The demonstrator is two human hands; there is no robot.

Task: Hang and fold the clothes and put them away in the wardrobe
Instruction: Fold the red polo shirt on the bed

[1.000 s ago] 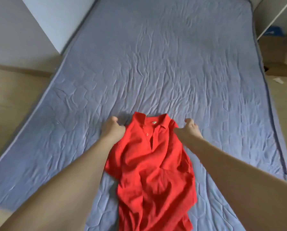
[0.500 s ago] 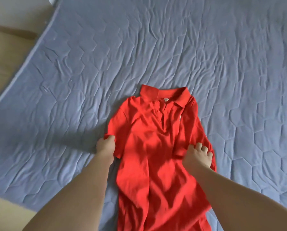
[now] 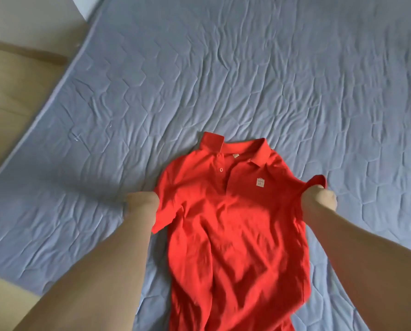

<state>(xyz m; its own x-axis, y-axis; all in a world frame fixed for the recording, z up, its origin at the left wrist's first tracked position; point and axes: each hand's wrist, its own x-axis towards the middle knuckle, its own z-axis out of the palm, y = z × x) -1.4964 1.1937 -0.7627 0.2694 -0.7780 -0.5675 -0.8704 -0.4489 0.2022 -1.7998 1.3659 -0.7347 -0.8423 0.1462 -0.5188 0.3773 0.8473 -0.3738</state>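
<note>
A red polo shirt (image 3: 226,225) lies front side up on the blue-grey quilted mattress (image 3: 247,75), collar pointing away from me and hem running off the bottom edge. A small white logo patch shows on its chest. My left hand (image 3: 142,203) grips the left sleeve at the shirt's edge. My right hand (image 3: 319,195) grips the right sleeve, which is pulled outward and slightly lifted. The fingers of both hands are hidden under the fabric.
The mattress fills most of the view, with its edge running diagonally at the left. Beyond that edge is light wooden floor (image 3: 11,91) and a pale wall (image 3: 32,17) at the top left.
Both hands went from the shoulders down to the sleeves and then pulled outward. The shirt now lies wider and flatter, and the chest logo has come into sight.
</note>
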